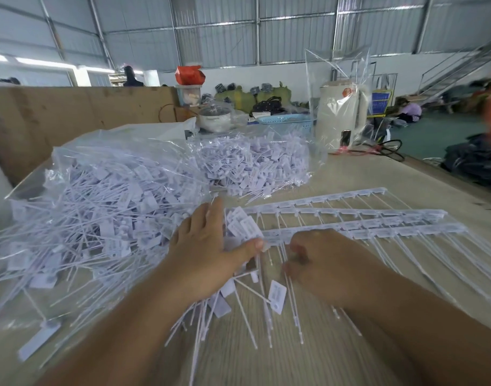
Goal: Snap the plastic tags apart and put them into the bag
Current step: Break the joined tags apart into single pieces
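Loose tags [224, 316] lay nearest, fanned out just below the left hand [208, 252], whose thumb and fingers pinched a bunch of freed tags at the near end of the joined strips [350, 218]. Right of that bunch, the right hand [319, 263] curled round the thin tails. Snapping cleanly probably called for a short twist close to the strip, then a sweep left into the open bag [99, 207].

White tags: joined strips [350, 215] lie flat at right, stems toward near-right. Loose bunch [238, 296] near centre, labels fanned, stems toward near edge. Clear bag [93, 196] at left, open, full of loose tags. Second filled bag [255, 162] farther behind.
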A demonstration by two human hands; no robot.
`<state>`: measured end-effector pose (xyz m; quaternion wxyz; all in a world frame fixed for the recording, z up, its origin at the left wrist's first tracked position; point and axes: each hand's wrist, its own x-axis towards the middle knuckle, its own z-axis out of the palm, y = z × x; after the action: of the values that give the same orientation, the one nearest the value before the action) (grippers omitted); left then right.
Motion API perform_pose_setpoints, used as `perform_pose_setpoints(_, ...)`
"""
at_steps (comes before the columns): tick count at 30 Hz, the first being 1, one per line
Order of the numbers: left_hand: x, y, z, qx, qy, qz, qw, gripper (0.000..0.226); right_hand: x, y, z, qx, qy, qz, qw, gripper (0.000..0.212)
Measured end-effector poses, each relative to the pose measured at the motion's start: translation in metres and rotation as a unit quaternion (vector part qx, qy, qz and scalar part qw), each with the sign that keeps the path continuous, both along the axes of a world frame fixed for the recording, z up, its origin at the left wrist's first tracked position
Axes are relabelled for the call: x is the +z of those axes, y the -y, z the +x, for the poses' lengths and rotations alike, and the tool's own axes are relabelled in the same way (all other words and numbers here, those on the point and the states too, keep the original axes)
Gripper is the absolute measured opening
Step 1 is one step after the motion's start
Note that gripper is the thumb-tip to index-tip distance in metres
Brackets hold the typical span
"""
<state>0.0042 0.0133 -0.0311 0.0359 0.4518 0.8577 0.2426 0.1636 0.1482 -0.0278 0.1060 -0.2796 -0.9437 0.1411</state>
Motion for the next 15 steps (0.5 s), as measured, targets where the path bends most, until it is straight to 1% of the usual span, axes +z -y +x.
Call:
perform_pose_setpoints(3, -0.003, -0.005, 0.000, -0.007, -0.052, 0.039, 0.998, 0.084, 0.003, -0.004, 0.002, -0.024, 0.004, 0.013, 1.000, 0.019)
perform_pose_setpoints(6, -0.001, -0.006, 0.000, -0.015, -0.110, 0.090, 0.990, 0.077, 0.005, -0.007, 0.002, -0.033, 0.018, 0.010, 0.999, 0.021)
perform_pose_setpoints(8, 0.003, -0.006, 0.004, -0.039, -0.121, 0.109, 0.986, 0.070, 0.004, -0.009, 0.000, -0.035, 0.027, 0.007, 0.999, 0.020)
perform_pose_setpoints(10, 0.005, -0.005, 0.010, -0.077, -0.114, 0.093, 0.986, 0.060, 0.003, -0.011, 0.000, -0.039, 0.034, 0.017, 0.998, 0.016)
perform_pose_setpoints(11, 0.005, -0.004, 0.013, -0.100, -0.101, 0.071, 0.987, 0.060, 0.003, -0.012, 0.000, -0.042, 0.035, 0.024, 0.998, 0.014)
perform_pose_setpoints(14, 0.005, -0.003, 0.021, -0.162, -0.071, -0.015, 0.984, 0.078, 0.003, -0.017, 0.001, -0.049, 0.028, 0.032, 0.998, 0.009)
perform_pose_setpoints(15, 0.005, -0.003, 0.022, -0.173, -0.055, -0.020, 0.983, 0.080, 0.003, -0.018, 0.001, -0.049, 0.027, 0.033, 0.998, 0.009)
